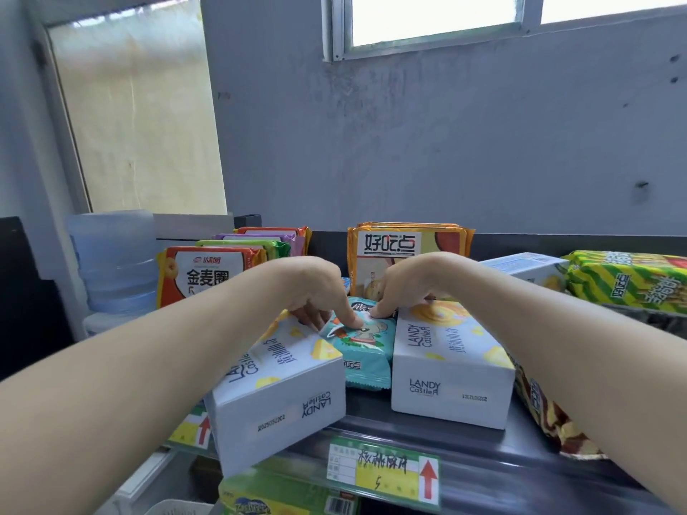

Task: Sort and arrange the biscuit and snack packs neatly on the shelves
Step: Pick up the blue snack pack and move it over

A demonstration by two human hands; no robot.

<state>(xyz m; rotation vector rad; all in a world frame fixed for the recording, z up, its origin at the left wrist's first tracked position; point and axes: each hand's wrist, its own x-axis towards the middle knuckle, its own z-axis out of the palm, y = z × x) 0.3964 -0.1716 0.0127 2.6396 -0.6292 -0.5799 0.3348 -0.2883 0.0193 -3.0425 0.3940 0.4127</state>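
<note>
From my head view, both hands meet over the teal pack (366, 343), which lies flat on the shelf (483, 436) in the gap between two white boxes. My left hand (316, 288) has its fingers bent down: the index tip presses on the pack's face and the other fingers tuck in at its left edge, so I judge it a pinch. My right hand (403, 286) sets bent fingertips on the pack's far end. Its thumb is hidden, so I cannot tell whether it grips or only presses. The right box (450, 366) sits square to the shelf front. The left box (275, 384) is skewed and hangs over the front lip, touching the pack's side. Upright orange packs (405, 250) stand just behind. To do this well, I think I should lift the soft pack straight up, not drag it, since dragging could nudge the overhanging box off the lip. Then I should push that box back and line it up with its twin.
</note>
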